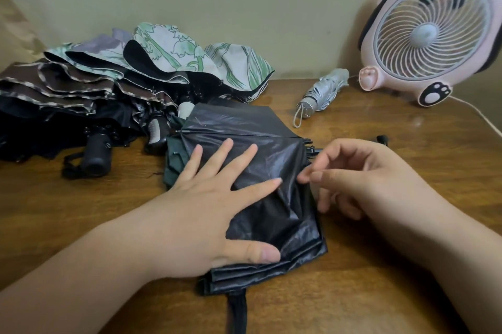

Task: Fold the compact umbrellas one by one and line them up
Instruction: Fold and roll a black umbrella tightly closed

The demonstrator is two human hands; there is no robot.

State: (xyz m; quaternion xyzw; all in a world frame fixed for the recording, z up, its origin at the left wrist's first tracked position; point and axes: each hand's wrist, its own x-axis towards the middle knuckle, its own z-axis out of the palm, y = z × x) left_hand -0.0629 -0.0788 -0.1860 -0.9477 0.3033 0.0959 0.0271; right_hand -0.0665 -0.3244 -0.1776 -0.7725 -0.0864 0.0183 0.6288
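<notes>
Cut off: the black umbrella [244, 121] has its strap running off the bottom edge; the umbrella pile [81, 89] runs off the left.
Left hand [206, 211]: spread flat, pressing the canopy, mid-tabletop [81, 211].
Right hand [375, 178]: curled, thumb and forefinger tips together at the canopy's right edge; whether they pinch fabric cannot be told.

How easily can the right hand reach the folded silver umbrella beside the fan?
Probably easily: only bare table lies between the right hand and the silver umbrella, and nothing covers it.
</notes>
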